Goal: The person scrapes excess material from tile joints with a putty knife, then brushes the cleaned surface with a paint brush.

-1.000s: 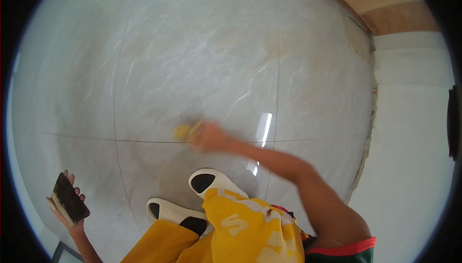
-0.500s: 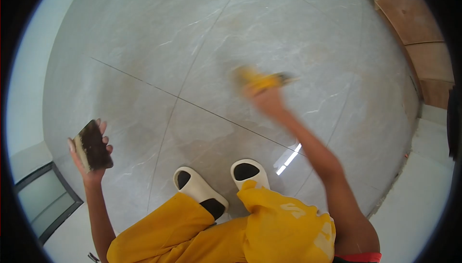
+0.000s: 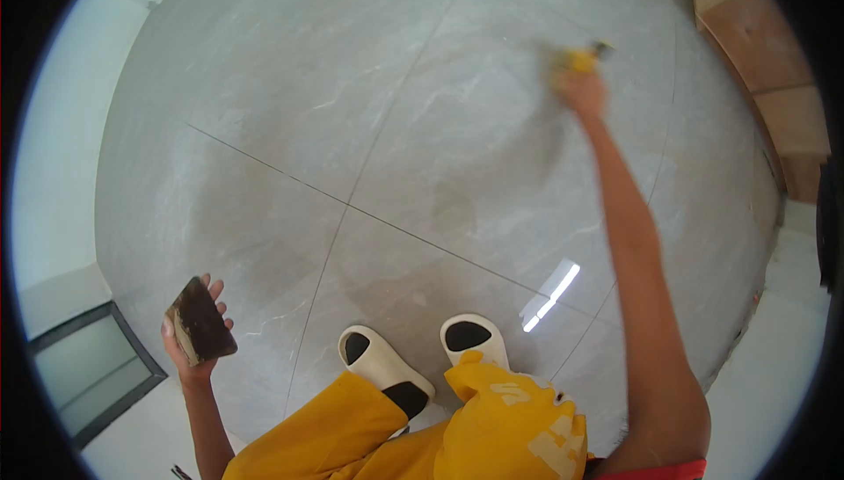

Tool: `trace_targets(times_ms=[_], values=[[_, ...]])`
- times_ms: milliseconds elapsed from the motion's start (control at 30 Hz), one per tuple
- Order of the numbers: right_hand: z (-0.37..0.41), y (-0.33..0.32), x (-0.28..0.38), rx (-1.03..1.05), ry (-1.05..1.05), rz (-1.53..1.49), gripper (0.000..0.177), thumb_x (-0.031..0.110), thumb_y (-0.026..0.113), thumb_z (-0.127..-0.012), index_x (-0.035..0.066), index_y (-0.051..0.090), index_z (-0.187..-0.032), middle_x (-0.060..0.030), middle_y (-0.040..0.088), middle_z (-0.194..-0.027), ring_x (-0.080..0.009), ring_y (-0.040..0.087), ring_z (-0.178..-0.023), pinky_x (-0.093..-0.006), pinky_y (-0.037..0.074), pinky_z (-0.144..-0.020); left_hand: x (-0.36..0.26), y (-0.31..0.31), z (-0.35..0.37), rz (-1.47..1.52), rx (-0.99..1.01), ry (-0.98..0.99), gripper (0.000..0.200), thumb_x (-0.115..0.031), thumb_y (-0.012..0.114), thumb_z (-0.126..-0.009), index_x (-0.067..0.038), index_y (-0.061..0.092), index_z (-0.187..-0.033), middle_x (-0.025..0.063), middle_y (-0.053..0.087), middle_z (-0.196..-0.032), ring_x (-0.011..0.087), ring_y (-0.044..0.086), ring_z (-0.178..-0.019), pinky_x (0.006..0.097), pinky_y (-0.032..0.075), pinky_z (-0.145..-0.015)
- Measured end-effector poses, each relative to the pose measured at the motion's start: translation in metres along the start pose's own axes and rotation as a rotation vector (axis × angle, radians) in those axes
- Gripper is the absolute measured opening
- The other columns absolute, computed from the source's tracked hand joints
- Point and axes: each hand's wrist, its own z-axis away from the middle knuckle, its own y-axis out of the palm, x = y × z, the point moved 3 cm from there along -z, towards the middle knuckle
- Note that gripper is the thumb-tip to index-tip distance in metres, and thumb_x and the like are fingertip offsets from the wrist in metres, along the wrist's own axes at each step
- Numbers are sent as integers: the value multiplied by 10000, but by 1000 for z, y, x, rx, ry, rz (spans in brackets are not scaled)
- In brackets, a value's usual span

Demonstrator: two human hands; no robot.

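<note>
Yellow tool (image 3: pixel 580 61) juts beyond the right hand's fingers (image 3: pixel 576 85), which are clamped around it.

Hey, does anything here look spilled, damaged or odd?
The block in the left hand looks odd: mostly dark, with a ragged pale strip along one side, perhaps dirt or wear. The floor has faint brownish patches near the slippers; I can't tell whether they're damp.

The right arm (image 3: pixel 633 243) reaches far forward, its right hand (image 3: pixel 584 93) blurred and gripping, while the left hand (image 3: pixel 188 366) (palm upward, fingers curled) rests lower, off to the side.
</note>
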Motion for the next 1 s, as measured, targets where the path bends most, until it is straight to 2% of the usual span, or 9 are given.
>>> trace_targets(times_ms=[133,333,433,500,567,633,733,867,1000], values=[[-52,-66,-124,-51,6,463,414,423,658,-805,17,644,-885,-146,669,-808,-309,667,-763,-416,513,-646,11,-40,15,86,-183,2,789,-579,425,-886,-18,299,-1426,194,406,-1391,231,599,-979,397,529,-786],[97,-7,139,144,-414,-552,248,257,667,-809,19,611,-769,-45,584,-644,-140,548,-586,-339,433,-503,21,-46,32,101,-136,70,794,-579,424,-896,0,286,-1422,224,412,-1371,249,605,-991,407,535,-794],[267,51,300,765,-556,-849,212,185,671,-740,9,607,-838,-129,625,-698,-235,590,-599,-386,458,-543,23,-47,30,113,-86,120,803,-577,433,-894,1,269,-1427,229,404,-1374,257,603,-995,412,539,-795],[337,41,376,816,-884,-872,212,158,644,-714,14,593,-862,-195,618,-780,-354,625,-752,-428,483,-630,19,-44,22,106,-46,151,809,-572,444,-891,1,260,-1431,229,397,-1379,261,602,-995,413,540,-794],[355,37,408,649,-1070,-942,206,164,638,-725,16,562,-848,-171,610,-684,-329,607,-618,-418,470,-558,20,-41,19,98,-11,176,815,-567,457,-887,2,252,-1433,228,390,-1385,264,601,-996,410,542,-791],[303,48,395,688,-883,-720,259,143,603,-735,11,575,-957,-205,617,-880,-360,621,-757,-454,493,-664,20,-45,18,100,12,161,818,-544,490,-879,0,242,-1438,225,378,-1396,261,599,-1006,411,543,-801],[157,61,281,383,-406,-792,209,224,633,-764,33,609,-685,-137,620,-614,-294,614,-576,-415,458,-512,23,-57,26,105,-9,127,840,-504,559,-848,-1,239,-1441,216,377,-1397,257,590,-1032,411,536,-840],[-34,-45,53,-73,-247,-28,402,273,661,-774,60,560,-1099,-165,656,-863,-342,650,-791,-434,519,-665,17,-28,26,231,-130,107,829,-404,629,-788,19,291,-1415,195,483,-1289,256,579,-1040,404,513,-874],[-60,-95,23,-145,-228,32,315,288,677,-785,33,615,-959,-174,654,-813,-344,650,-745,-435,515,-633,5,27,22,233,-149,174,752,-335,621,-765,21,359,-1373,152,535,-1154,242,578,-997,405,474,-918]])
